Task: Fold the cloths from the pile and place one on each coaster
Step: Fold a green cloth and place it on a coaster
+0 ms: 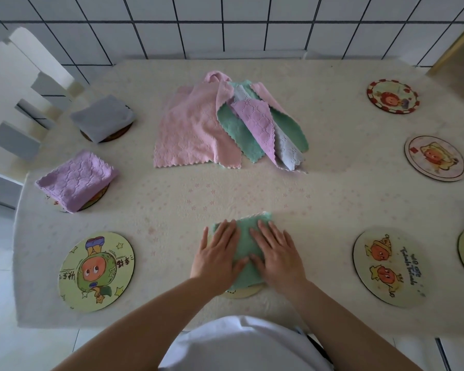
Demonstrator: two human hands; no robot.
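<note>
Green cloth (pixel 245 247), folded small, lies on a coaster (pixel 243 292) at the tabletop's near edge, middle. Both hands press it flat: left hand (pixel 217 257) and right hand (pixel 277 257) lie spread, fingers straight, palms down, gripping nothing. This looks like the last pat of placing the third cloth. Next comes a reach to the pile (pixel 225 124) near the far edge for another, with bare coasters waiting along the left and right edges.

Home dining spot, tiled wall (pixel 239 30), clothed table (pixel 252 188)
</note>
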